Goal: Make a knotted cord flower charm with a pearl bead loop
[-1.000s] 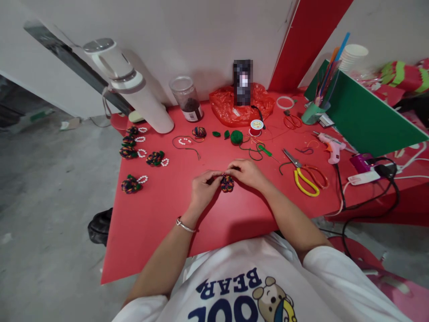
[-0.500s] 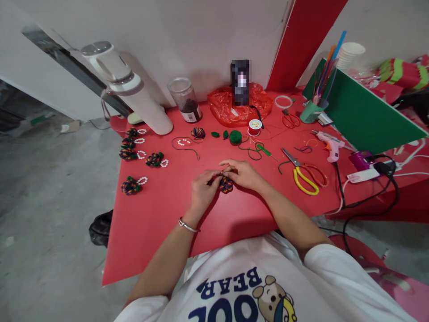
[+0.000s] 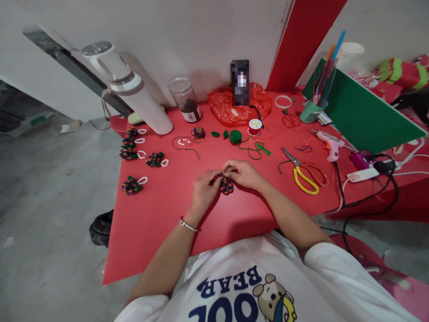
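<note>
A dark multicoloured crocheted piece [image 3: 227, 186] hangs just under my fingertips over the red table [image 3: 161, 228]. My left hand [image 3: 205, 190] pinches its upper edge from the left, thumb and forefinger together. From the right, my right hand [image 3: 244, 173] pinches the same spot, its fingertips touching those of the left. Whatever thin part lies between the fingertips is too small to make out. Beyond the hands are a green yarn ball [image 3: 235, 137], a multicoloured yarn ball [image 3: 198, 133], two small green leaves [image 3: 215, 134] and a green-handled crochet hook [image 3: 264, 149].
Finished-looking flowers with white bead loops [image 3: 132, 185] lie at the left. Yellow-and-red scissors [image 3: 305, 180], a pink glue gun [image 3: 331, 144] and a power strip [image 3: 363, 175] are at the right. Behind stand a white bottle [image 3: 144, 100], a jar [image 3: 186, 100] and a phone [image 3: 240, 83].
The fingers of my right hand have curled in slightly more at the piece. Both hands keep nearly the same place.
</note>
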`<state>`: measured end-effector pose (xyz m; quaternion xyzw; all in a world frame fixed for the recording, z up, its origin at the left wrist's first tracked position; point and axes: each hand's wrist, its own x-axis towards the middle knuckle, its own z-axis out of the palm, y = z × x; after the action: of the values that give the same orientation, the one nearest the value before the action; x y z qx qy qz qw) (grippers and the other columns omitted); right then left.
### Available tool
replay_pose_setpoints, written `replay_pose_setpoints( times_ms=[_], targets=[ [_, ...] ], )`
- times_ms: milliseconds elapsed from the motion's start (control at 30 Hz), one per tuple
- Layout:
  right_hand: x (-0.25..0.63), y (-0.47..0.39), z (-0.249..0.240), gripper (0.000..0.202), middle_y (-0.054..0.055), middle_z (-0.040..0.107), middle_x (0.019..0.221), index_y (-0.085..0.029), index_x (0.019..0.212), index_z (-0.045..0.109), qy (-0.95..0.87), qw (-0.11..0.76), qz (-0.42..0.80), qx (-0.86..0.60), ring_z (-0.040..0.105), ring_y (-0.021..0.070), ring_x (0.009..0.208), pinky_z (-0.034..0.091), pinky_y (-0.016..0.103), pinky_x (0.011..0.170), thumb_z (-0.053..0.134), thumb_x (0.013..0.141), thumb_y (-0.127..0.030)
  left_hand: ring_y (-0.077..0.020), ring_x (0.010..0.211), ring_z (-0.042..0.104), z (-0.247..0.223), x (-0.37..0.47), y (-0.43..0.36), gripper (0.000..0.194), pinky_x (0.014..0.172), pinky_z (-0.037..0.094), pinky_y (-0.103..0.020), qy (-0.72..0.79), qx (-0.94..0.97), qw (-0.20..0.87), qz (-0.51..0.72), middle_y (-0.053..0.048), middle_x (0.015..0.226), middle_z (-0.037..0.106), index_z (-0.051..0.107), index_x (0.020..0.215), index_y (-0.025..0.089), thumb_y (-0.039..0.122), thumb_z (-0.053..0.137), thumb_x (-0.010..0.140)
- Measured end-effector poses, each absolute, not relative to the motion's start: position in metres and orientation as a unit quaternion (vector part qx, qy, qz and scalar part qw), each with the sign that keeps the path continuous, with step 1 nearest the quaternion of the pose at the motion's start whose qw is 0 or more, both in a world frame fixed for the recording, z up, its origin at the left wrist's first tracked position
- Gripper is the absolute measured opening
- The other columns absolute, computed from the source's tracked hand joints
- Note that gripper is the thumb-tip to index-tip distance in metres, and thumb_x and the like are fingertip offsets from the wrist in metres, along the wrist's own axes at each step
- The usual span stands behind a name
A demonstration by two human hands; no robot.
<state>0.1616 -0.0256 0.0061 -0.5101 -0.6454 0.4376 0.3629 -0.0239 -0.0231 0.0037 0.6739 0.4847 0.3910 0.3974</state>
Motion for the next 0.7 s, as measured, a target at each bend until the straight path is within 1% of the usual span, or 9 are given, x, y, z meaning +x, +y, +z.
replay_pose_setpoints(
  times_ms=[100,300,467,533,600,700],
  targets=[
    [0.161,-0.025,0.006,0.011,0.002,0.079,0.085,-0.02,0.094,0.069,-0.642,0.361,0.44,-0.514,0.074,0.0145,0.08,0.052,0.025,0.076,0.068,0.085,-0.014,-0.0216,0.082,0.068,0.003,-0.024,-0.024,0.019,0.082,0.052,-0.033,0.483,0.68,0.396,0.385,-0.005,0.092,0.077,0.08,0.089,0.027,0.016,0.07,0.076],
    [0.162,-0.026,0.004,0.012,0.002,0.078,0.084,-0.019,0.098,0.071,-0.644,0.351,0.459,-0.502,0.073,0.0142,0.077,0.052,0.024,0.074,0.067,0.087,-0.019,-0.0201,0.077,0.066,0.002,-0.023,-0.025,0.023,0.08,0.051,-0.031,0.482,0.711,0.366,0.359,-0.005,0.088,0.076,0.08,0.092,0.025,0.015,0.067,0.076],
    [0.165,-0.025,0.005,0.017,0.003,0.078,0.088,-0.019,0.103,0.071,-0.646,0.35,0.466,-0.493,0.072,0.0144,0.079,0.052,0.025,0.075,0.067,0.087,-0.021,-0.0174,0.071,0.063,0.002,-0.024,-0.026,0.025,0.075,0.05,-0.03,0.498,0.702,0.362,0.359,-0.004,0.087,0.075,0.078,0.095,0.024,0.017,0.065,0.075],
    [0.168,-0.025,0.009,0.017,0.002,0.076,0.084,-0.018,0.1,0.072,-0.656,0.352,0.431,-0.511,0.068,0.0131,0.074,0.05,0.024,0.071,0.069,0.084,-0.021,-0.0159,0.067,0.062,0.002,-0.025,-0.025,0.028,0.071,0.049,-0.029,0.517,0.667,0.392,0.367,-0.003,0.084,0.074,0.077,0.097,0.022,0.016,0.066,0.072],
    [0.171,-0.026,0.014,0.012,0.001,0.073,0.078,-0.017,0.092,0.074,-0.676,0.347,0.403,-0.51,0.061,0.0113,0.066,0.045,0.023,0.065,0.071,0.08,-0.021,-0.015,0.065,0.061,0.003,-0.026,-0.023,0.032,0.068,0.049,-0.028,0.527,0.618,0.451,0.37,-0.003,0.079,0.072,0.075,0.099,0.019,0.016,0.067,0.068],
    [0.171,-0.029,0.019,0.01,0.001,0.07,0.073,-0.016,0.082,0.078,-0.718,0.312,0.431,-0.45,0.055,0.01,0.062,0.041,0.022,0.061,0.069,0.08,-0.021,-0.0136,0.063,0.061,0.008,-0.029,-0.02,0.036,0.063,0.047,-0.026,0.513,0.545,0.554,0.364,-0.002,0.073,0.069,0.072,0.098,0.015,0.018,0.072,0.062]
  ],
)
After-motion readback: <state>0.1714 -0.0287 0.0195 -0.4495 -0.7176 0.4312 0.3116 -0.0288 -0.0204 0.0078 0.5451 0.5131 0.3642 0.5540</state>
